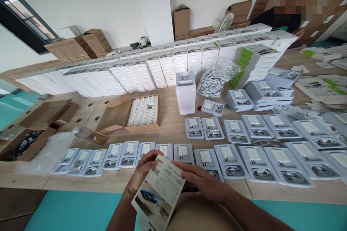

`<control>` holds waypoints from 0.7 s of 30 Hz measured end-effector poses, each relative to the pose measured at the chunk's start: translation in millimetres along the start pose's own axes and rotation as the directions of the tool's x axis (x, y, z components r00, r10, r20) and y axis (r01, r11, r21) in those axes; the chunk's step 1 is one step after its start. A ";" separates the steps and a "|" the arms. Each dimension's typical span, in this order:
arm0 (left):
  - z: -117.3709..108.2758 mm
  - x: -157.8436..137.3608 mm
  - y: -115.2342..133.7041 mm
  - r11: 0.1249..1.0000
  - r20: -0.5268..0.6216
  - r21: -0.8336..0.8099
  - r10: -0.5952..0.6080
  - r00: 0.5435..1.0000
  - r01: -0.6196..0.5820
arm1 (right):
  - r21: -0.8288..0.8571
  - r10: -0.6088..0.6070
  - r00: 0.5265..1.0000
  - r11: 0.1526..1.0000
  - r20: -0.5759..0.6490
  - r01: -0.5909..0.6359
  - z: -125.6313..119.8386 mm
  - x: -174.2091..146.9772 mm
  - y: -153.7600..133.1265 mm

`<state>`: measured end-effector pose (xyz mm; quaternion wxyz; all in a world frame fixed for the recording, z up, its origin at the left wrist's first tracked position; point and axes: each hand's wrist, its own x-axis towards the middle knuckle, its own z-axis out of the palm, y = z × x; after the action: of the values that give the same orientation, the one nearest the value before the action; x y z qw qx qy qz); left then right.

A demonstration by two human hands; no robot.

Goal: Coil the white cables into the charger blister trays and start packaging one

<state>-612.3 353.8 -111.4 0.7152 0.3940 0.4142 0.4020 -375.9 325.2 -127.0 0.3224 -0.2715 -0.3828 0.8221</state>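
Between my two hands is a white printed product box point(159, 193), held tilted at the table's front edge. Its upward face shows small text, a QR code and a picture of a phone and a charger. My left hand point(141, 173) is wrapped round its upper left side. My right hand point(200, 179) pinches the upper right edge, with some fingers hidden behind. Just beyond lie pale plastic trays point(204, 158) in rows, most holding a white charger block point(183, 150) and a coiled cable point(233, 170).
Long stacks of white boxes point(138, 75) line the back. On the wooden table point(170, 130) are an open carton of small white parts point(143, 110), a white tray stack point(185, 95), bagged cables point(213, 81) and a carton of dark parts point(28, 142). Another person point(287, 21) stands at the back right.
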 end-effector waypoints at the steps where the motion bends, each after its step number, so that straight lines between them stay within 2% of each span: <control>1: -0.4 -0.8 -0.1 1.000 0.003 0.004 0.002 1.000 -0.002 | -0.026 -0.003 1.000 1.000 -0.001 0.003 1.2 -2.0 0.5; 7: -6.0 7.7 8.0 0.998 0.006 0.060 0.027 1.000 -0.027 | -0.171 -0.018 1.000 0.985 -0.022 0.014 6.8 4.9 2.8; 9: -6.3 14.8 16.4 0.992 -0.031 0.116 0.057 0.998 -0.053 | -0.213 -0.074 0.993 0.976 -0.091 0.053 6.4 16.0 2.7; 11: -4.0 21.1 27.4 0.977 -0.069 0.187 0.114 0.991 -0.099 | -0.260 -0.172 0.964 0.959 -0.202 0.116 3.0 28.7 -0.9; 13: 0.4 24.4 39.2 0.950 -0.059 0.267 0.181 0.982 -0.159 | -0.314 -0.268 0.928 0.932 -0.258 0.182 -3.5 38.9 -10.1; 16: 9.7 23.7 52.0 0.884 0.027 0.421 0.214 0.976 -0.206 | -0.438 -0.397 0.893 0.855 -0.212 0.276 -14.8 42.7 -30.6; 18: 17.1 21.5 53.6 0.832 0.044 0.518 0.210 0.977 -0.202 | -0.525 -0.460 0.870 0.793 -0.181 0.310 -19.8 37.2 -41.6; 21: 26.3 20.0 45.0 0.822 -0.011 0.533 0.244 0.970 -0.201 | -0.552 -0.521 0.811 0.772 -0.265 0.315 -19.7 25.7 -46.4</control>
<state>-592.9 382.2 -67.5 0.5105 0.6049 0.4876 0.3684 -363.9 376.3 -105.9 0.4944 -0.4122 -0.5518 0.5303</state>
